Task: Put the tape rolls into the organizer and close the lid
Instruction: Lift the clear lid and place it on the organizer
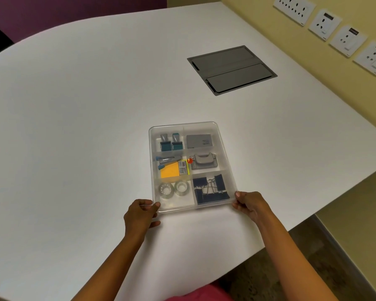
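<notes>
A clear plastic organizer (223, 140) lies on the white table, with a clear lid resting over it. Two clear tape rolls (166, 190) (182, 187) sit side by side in its near-left compartment. My left hand (140, 216) grips the organizer's near-left corner, thumb on top of the lid. At the near-right corner, my right hand (249, 204) holds the rim the same way. Other compartments hold teal clips, a grey box, a stapler with yellow sticky notes, a grey punch and dark blue binder clips.
A grey cable hatch (231, 69) is set flush into the table beyond the organizer. Wall sockets (325, 23) line the yellow wall at the right. The table's edge runs diagonally close to my right arm.
</notes>
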A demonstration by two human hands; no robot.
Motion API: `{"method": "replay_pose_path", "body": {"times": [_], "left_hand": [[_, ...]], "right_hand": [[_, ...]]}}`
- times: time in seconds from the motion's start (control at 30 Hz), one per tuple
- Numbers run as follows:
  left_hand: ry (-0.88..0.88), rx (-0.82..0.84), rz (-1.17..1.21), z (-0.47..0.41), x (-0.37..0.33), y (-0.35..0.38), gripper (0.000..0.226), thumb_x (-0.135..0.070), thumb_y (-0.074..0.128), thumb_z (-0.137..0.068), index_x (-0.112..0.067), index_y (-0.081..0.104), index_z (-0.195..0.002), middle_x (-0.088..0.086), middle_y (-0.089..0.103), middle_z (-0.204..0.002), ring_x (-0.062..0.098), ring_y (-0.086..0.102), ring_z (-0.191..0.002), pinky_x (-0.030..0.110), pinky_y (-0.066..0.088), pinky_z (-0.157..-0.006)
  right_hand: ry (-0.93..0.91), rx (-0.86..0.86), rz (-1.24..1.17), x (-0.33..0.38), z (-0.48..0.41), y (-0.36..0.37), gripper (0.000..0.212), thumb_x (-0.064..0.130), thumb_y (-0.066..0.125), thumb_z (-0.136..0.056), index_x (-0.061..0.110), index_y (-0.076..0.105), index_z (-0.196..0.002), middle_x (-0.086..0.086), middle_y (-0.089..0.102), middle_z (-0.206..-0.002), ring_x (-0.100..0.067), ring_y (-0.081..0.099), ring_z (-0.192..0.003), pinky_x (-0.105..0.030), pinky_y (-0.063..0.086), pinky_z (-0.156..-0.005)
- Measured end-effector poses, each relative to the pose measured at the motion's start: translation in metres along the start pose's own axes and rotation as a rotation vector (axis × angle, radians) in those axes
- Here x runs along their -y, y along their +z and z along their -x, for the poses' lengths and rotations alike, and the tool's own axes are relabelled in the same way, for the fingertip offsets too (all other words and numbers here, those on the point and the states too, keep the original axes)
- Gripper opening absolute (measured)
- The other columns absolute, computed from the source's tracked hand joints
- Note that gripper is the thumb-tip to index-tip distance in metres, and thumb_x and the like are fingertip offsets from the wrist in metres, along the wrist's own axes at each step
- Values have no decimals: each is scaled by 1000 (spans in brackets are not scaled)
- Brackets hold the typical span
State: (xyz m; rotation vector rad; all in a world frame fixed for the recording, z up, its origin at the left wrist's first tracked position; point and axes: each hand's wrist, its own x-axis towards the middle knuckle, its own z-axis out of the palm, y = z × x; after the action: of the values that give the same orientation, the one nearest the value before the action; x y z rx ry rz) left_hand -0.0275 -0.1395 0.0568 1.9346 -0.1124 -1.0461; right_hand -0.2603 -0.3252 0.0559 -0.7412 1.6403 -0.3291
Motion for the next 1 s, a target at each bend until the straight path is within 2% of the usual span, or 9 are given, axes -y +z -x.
{"method": "replay_pose_path", "body": {"times": [0.1, 0.23, 0.43, 0.53, 0.63, 0.8, 0.87, 0.93, 1.0], "left_hand": [[-35, 22, 8, 0, -3, 0, 30, -18, 71, -84, -2, 60, -108, 12, 63, -93, 25, 65, -81, 32, 59, -60], [-103, 74, 40, -1, -6, -4, 30, -20, 71, -84, -3, 61, -106, 14, 64, -100, 23, 65, -82, 28, 60, -56], [-166, 107, 40, -6, -7, -5, 26, -18, 71, -84, -1, 62, -101, 14, 61, -93, 27, 61, -90, 31, 60, -58], [-201, 117, 119, -12, -5, 0, 12, -9, 68, -85, -1, 59, -85, 15, 57, -79, 24, 59, -73, 26, 59, -50], [-224, 81, 144, -21, 1, 5, 13, -3, 65, -87, -2, 57, -76, 12, 52, -71, 20, 58, -57, 23, 59, -52], [-253, 19, 89, -32, 10, 13, 16, 1, 61, -88, -3, 60, -72, 9, 57, -77, 11, 61, -34, 39, 56, -87], [-265, 10, 77, -33, 11, 15, 18, 0, 59, -89, -3, 59, -70, 8, 56, -73, 12, 60, -33, 41, 53, -93], [-274, 16, 75, -34, 9, 16, 21, 1, 57, -89, -2, 58, -68, 9, 54, -68, 11, 59, -32, 39, 55, -90], [-271, 50, 84, -34, 6, 13, 22, 2, 57, -90, -2, 57, -68, 9, 53, -68, 11, 59, -33, 31, 59, -74]], "right_hand": [[29, 1, 21, 1, -6, 2, 17, 2, 57, -92, -2, 59, -75, -14, 57, -69, -20, 54, -61, -37, 55, -80], [92, 28, -5, 4, -6, 2, 19, -2, 53, -93, -4, 57, -74, -13, 52, -70, -19, 48, -60, -29, 48, -58], [95, 64, -28, 4, -3, -2, 18, -2, 55, -92, -2, 59, -75, -14, 54, -72, -20, 51, -63, -29, 50, -59], [88, 75, -59, 2, -3, -3, 18, -1, 55, -93, -1, 60, -75, -13, 55, -72, -20, 52, -64, -30, 51, -62], [84, 70, -65, 2, -3, -2, 18, 0, 55, -93, 0, 60, -76, -13, 55, -73, -20, 52, -65, -30, 52, -63], [89, 78, -74, 3, 1, -2, 15, 0, 56, -92, 0, 60, -78, -13, 55, -76, -20, 52, -66, -31, 53, -67], [86, 73, -68, 3, 1, -1, 14, 0, 55, -93, -1, 60, -80, -12, 55, -75, -20, 52, -66, -31, 53, -67], [81, 60, -49, 5, 3, 0, 9, 1, 55, -93, -3, 60, -86, -12, 54, -75, -19, 52, -65, -31, 53, -67], [84, 54, -37, 6, 3, 1, 8, 1, 55, -93, -3, 60, -87, -12, 54, -75, -19, 52, -65, -31, 53, -68]]}}
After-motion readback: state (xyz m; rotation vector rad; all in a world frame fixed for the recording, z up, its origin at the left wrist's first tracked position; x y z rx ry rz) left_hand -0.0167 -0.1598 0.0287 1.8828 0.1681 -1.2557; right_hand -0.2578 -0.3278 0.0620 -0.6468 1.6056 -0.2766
